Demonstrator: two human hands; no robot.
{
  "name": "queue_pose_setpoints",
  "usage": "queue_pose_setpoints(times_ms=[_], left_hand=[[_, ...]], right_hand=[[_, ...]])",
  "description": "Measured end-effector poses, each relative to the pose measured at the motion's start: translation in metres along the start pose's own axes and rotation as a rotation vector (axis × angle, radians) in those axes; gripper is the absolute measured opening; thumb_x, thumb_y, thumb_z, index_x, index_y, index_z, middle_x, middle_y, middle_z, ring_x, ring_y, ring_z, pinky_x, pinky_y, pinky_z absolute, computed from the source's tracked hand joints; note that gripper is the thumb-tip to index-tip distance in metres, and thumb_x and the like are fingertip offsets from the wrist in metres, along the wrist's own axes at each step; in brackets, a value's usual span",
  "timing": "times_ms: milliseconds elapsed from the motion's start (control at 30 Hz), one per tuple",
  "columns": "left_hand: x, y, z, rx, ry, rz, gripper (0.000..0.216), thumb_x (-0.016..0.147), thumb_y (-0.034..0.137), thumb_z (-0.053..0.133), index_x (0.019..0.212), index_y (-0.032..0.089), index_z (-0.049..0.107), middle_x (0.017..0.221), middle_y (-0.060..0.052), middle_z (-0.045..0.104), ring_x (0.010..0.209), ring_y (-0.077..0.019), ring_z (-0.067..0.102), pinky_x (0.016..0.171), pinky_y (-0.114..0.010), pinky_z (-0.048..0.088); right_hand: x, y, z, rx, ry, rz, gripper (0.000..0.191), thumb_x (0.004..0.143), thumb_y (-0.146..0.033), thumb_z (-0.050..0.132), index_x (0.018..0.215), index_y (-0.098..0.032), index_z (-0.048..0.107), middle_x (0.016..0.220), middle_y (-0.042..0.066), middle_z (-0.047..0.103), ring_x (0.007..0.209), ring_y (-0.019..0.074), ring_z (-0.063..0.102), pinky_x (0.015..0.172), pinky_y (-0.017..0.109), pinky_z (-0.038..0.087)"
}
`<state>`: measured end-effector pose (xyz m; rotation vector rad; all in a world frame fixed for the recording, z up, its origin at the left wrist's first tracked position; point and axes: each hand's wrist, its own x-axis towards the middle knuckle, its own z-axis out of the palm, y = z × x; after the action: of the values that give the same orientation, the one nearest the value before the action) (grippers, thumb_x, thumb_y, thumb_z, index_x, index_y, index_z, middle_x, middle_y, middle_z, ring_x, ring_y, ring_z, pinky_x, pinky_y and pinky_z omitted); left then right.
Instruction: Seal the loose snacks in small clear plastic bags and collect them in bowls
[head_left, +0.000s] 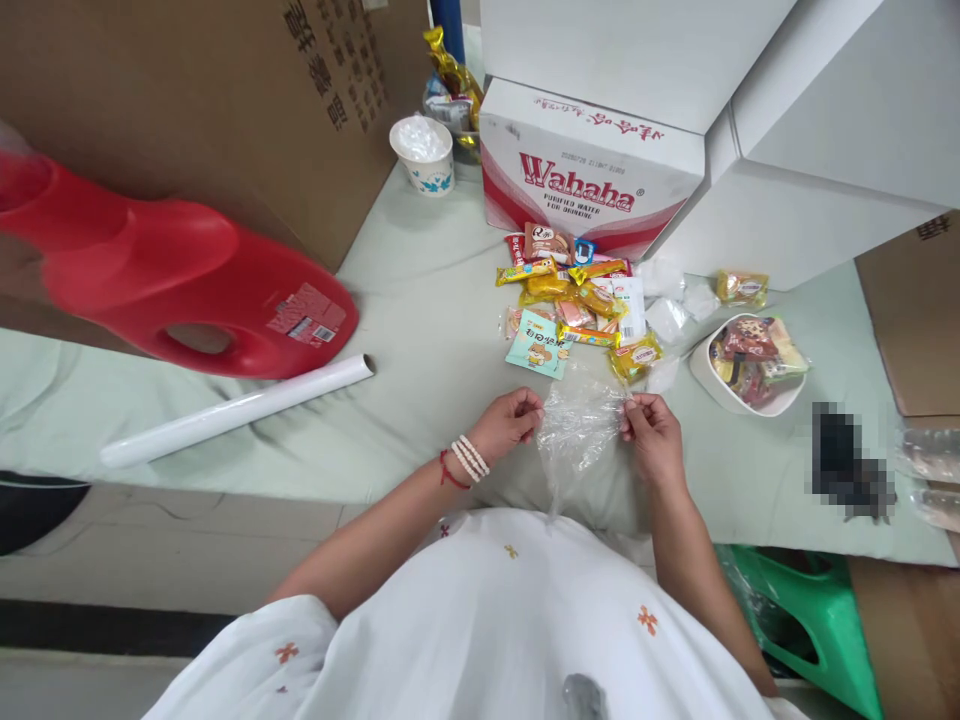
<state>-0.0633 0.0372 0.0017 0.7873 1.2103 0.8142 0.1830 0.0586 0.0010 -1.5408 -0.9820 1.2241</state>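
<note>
Head view.

Left hand (510, 422): closed, pinching the left top edge of a clear bag (577, 432); beads and a red string on the wrist.

Right hand (654, 438): closed, pinching the right top edge of the same bag.

Bag: thin clear plastic, crumpled, stretched between the two hands, its lower part hanging down toward the person's white garment.

Snacks (577, 300): a loose pile of small wrapped packets, yellow, pink and teal, lying on the pale green cloth (420, 300) just beyond the hands.

Bowl (701, 372): white, holding more packets, near the right hand on its outer side.

Wahaha box (592, 165): red and white carton, standing beyond the snacks.

Paper cup (424, 155): white, well beyond the left hand.

Roll (240, 408): white tube, lying on the cloth well to the left of the left hand.

Red jug (165, 270): large, on its side, beyond the roll.

Green stool (810, 620): below the right forearm, off the cloth.
</note>
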Motion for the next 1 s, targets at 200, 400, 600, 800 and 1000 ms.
queue_pose_setpoints(times_ms=[200, 400, 600, 800, 1000], left_hand=[[-0.011, 0.022, 0.002, 0.253, 0.245, 0.37, 0.016, 0.072, 0.022, 0.068, 0.088, 0.019, 0.069, 0.085, 0.0, 0.057, 0.07, -0.0119, 0.048, 0.065, -0.025, 0.041], [-0.003, 0.055, 0.035, 0.006, -0.116, 0.071, 0.043, 0.085, 0.057, 0.062, 0.087, 0.015, 0.072, 0.073, 0.001, 0.054, 0.054, -0.0074, 0.036, 0.051, -0.024, 0.029], [0.022, 0.049, 0.063, -0.04, -0.088, 0.02, 0.047, 0.069, 0.06, 0.08, 0.072, 0.016, 0.065, 0.061, 0.005, 0.05, 0.057, -0.0086, 0.042, 0.055, -0.024, 0.033], [0.006, 0.043, 0.065, 0.022, -0.093, 0.28, 0.023, 0.08, 0.039, 0.072, 0.074, 0.018, 0.065, 0.072, 0.001, 0.059, 0.069, -0.0119, 0.052, 0.066, -0.024, 0.042], [-0.018, 0.047, 0.064, 0.214, -0.114, 0.47, 0.011, 0.083, 0.028, 0.065, 0.076, 0.02, 0.068, 0.097, -0.007, 0.064, 0.088, -0.0182, 0.06, 0.072, -0.027, 0.049]], right_hand=[[-0.018, 0.003, -0.01, -0.135, -0.027, -0.177, 0.025, 0.089, -0.044, 0.071, 0.098, -0.022, 0.065, 0.076, -0.002, 0.064, 0.062, 0.0129, 0.058, 0.061, 0.027, 0.05], [-0.036, -0.002, -0.013, -0.294, -0.13, -0.551, 0.009, 0.098, -0.03, 0.062, 0.1, -0.024, 0.069, 0.099, 0.004, 0.067, 0.081, 0.0167, 0.066, 0.075, 0.032, 0.055], [-0.046, -0.014, -0.015, -0.403, -0.247, -0.679, 0.014, 0.098, -0.022, 0.06, 0.101, -0.028, 0.073, 0.105, 0.007, 0.069, 0.102, 0.022, 0.066, 0.089, 0.04, 0.054], [-0.049, -0.015, -0.018, -0.187, -0.24, -0.328, 0.033, 0.098, -0.05, 0.058, 0.119, -0.028, 0.07, 0.12, 0.009, 0.067, 0.085, 0.019, 0.062, 0.067, 0.031, 0.052], [-0.042, -0.038, 0.005, 0.056, -0.403, 0.081, 0.039, 0.083, -0.058, 0.075, 0.097, -0.022, 0.07, 0.066, -0.003, 0.054, 0.049, 0.0081, 0.035, 0.043, 0.021, 0.029]])
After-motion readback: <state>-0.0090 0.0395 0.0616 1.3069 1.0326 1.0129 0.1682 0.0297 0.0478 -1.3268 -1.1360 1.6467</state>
